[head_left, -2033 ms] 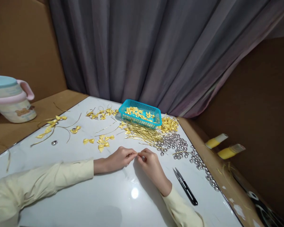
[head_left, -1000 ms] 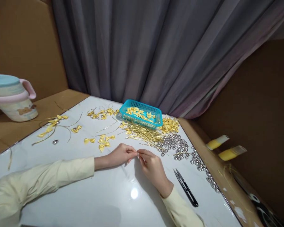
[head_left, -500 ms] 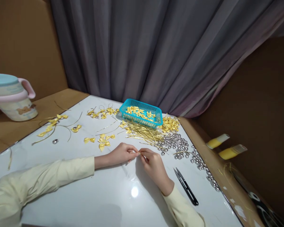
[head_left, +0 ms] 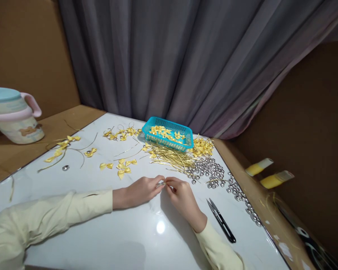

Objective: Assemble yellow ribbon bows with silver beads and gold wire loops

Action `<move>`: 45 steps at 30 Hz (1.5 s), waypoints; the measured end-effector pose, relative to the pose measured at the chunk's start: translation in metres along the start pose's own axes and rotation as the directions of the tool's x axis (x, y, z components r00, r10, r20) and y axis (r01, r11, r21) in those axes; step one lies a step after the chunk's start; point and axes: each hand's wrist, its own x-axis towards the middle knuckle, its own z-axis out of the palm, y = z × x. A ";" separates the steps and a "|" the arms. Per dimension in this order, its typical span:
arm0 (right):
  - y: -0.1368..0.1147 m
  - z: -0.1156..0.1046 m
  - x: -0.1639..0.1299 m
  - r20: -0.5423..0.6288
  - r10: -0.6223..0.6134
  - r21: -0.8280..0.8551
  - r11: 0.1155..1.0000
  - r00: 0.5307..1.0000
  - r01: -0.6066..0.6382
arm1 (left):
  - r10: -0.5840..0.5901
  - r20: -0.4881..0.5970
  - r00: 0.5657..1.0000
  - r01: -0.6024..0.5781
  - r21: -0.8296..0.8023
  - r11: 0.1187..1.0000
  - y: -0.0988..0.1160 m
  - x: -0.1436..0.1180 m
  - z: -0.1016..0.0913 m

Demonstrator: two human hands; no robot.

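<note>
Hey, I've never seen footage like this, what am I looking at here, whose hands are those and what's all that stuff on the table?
This is one view from a camera worn on a person's head, looking down at their own two bare hands, so there is no machine. The left hand and right hand meet at the fingertips over a white table and pinch something small and thin between them; it is too tiny to name. Farther back sits a blue basket with yellow bows in it, beside a heap of gold wires. To the right lie silver beads and black snips. More loose bows lie to the left, and a lidded cup stands at the far left.
</note>
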 end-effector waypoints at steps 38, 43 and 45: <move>0.001 0.005 0.001 -0.029 0.026 0.025 0.999 0.999 -0.026 | 0.054 0.059 0.997 -0.057 0.049 0.997 0.000 -0.002 -0.001; 0.002 0.003 0.001 -0.040 0.047 0.028 0.999 0.998 -0.046 | -0.227 0.032 0.973 0.226 -0.277 0.934 0.006 0.007 -0.008; 0.003 0.003 0.001 -0.052 0.057 0.034 0.998 0.997 -0.055 | -0.310 0.059 0.949 0.308 -0.381 0.871 0.006 0.010 -0.010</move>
